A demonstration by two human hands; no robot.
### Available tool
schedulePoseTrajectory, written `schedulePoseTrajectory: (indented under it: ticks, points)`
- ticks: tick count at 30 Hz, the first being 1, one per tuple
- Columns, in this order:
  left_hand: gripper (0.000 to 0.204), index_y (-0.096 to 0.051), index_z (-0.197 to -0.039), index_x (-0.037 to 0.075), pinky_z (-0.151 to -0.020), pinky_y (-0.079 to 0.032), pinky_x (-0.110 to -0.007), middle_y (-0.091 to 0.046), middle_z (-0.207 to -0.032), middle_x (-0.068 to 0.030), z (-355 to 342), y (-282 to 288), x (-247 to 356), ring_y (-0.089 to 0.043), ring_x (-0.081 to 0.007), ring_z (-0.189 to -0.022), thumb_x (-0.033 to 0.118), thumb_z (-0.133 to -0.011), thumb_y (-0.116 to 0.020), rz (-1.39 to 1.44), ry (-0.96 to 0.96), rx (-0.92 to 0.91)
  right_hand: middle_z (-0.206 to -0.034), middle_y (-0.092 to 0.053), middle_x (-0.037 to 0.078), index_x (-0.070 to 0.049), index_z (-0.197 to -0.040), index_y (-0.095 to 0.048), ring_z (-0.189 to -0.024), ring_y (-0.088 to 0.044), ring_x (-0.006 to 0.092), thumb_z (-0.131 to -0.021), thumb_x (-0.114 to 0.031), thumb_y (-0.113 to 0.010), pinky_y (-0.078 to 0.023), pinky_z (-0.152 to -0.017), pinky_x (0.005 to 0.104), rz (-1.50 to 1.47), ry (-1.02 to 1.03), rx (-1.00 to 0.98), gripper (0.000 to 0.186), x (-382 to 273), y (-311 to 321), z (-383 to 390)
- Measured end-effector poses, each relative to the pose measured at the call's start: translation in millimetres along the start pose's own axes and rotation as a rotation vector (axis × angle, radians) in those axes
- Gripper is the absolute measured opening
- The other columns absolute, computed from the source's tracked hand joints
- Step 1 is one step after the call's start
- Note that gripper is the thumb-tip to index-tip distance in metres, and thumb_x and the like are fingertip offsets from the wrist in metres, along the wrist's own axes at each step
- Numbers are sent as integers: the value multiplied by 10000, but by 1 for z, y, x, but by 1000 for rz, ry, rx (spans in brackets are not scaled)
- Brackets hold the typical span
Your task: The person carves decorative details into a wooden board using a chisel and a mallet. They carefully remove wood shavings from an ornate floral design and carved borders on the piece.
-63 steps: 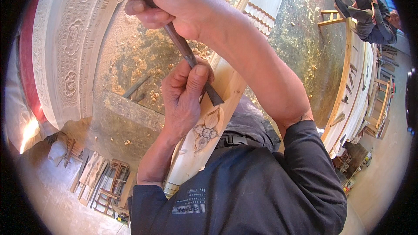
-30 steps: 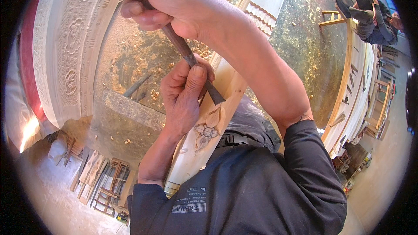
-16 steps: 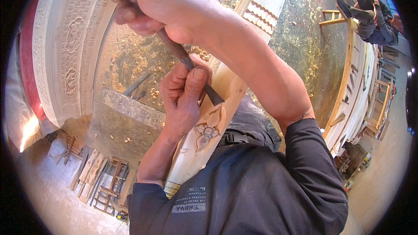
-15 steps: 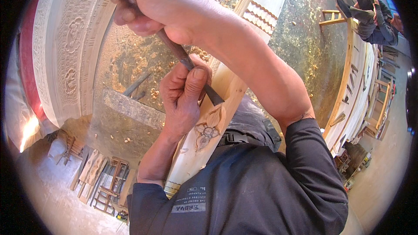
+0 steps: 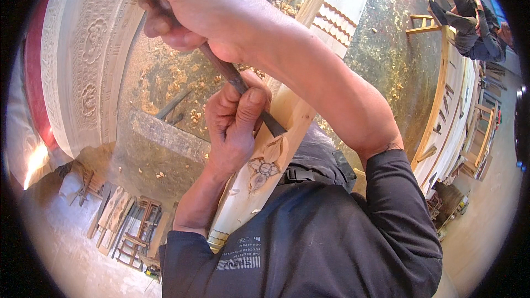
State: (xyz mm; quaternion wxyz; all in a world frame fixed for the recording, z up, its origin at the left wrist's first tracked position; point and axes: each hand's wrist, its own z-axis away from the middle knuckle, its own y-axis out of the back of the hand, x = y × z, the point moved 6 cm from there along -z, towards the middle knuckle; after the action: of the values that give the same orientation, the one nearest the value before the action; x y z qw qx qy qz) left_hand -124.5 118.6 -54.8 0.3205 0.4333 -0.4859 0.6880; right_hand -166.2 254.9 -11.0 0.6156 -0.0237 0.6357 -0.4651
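Note:
A wooden chisel [image 5: 224, 69] slants down to the right between my hands. High up, my right hand [image 5: 176, 14] is wrapped around its handle, with that forearm crossing over the work. Lower down, my left hand [image 5: 234, 113] grips the shaft near the blade, its thumb on top. The dark blade [image 5: 273, 124] rests against a long pale wooden beam [image 5: 243, 204], just above a carved petal. A flower carving [image 5: 264, 169] with pencil-like lines lies below the edge. Farther along the beam are rows of wavy cuts [image 5: 334, 22]. The handle's top end is hidden in my right fist.
A tall panel with carved relief [image 5: 91, 44] stands at the left. Shavings [image 5: 196, 116] litter the floor around a flat grey slab [image 5: 168, 137]. At the right, tools lie on a long bench [image 5: 441, 99], and another person [image 5: 480, 25] sits beyond. A wooden chair [image 5: 141, 232] stands lower left.
The blade tip has shifted slightly right and down along the beam's edge. A small pale chip now shows lower on the beam. Both hands keep their grip.

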Motion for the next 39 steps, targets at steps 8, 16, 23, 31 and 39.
schedulePoseTrajectory:
  ticks: [8,16,23,31,39]
  points:
    - [253,-611,-875,22,-632,-354,-223,-547,-786,33,-4,-2,-1,-456,-50,-721,205,-1048,-629,-64,-21,-52,-609,-578,104,-33,-732,-574,-443,-452,129,-1045,-315,-560,-314,-388,277,-12,134,-17,421,-19,6,6]
    - [252,-614,-871,11,-653,-390,-240,-568,-794,20,2,2,-1,-490,-66,-735,195,-1042,-636,1,-31,9,-614,-573,75,-10,-757,-615,-490,-530,138,-1016,-314,-605,-402,-435,301,18,14,108,400,-5,-2,6]
    - [243,-618,-864,21,-645,-401,-242,-575,-778,36,2,2,-1,-495,-62,-719,188,-1038,-646,-21,48,34,-591,-559,78,-26,-741,-600,-479,-517,139,-1056,-300,-555,-381,-438,300,193,-45,79,419,-6,-6,6]
    - [220,-619,-849,35,-631,-380,-224,-579,-770,33,3,3,0,-479,-48,-698,152,-1032,-653,-5,30,59,-595,-581,108,-19,-724,-598,-444,-448,124,-1033,-368,-589,-365,-427,293,195,-106,97,466,-5,-4,7]
    - [221,-616,-851,43,-580,-332,-200,-553,-762,53,5,2,3,-446,-14,-649,158,-1038,-644,-32,45,64,-633,-602,137,24,-735,-604,-450,-481,149,-1021,-331,-624,-376,-428,310,-1,-58,10,456,11,-9,-2]
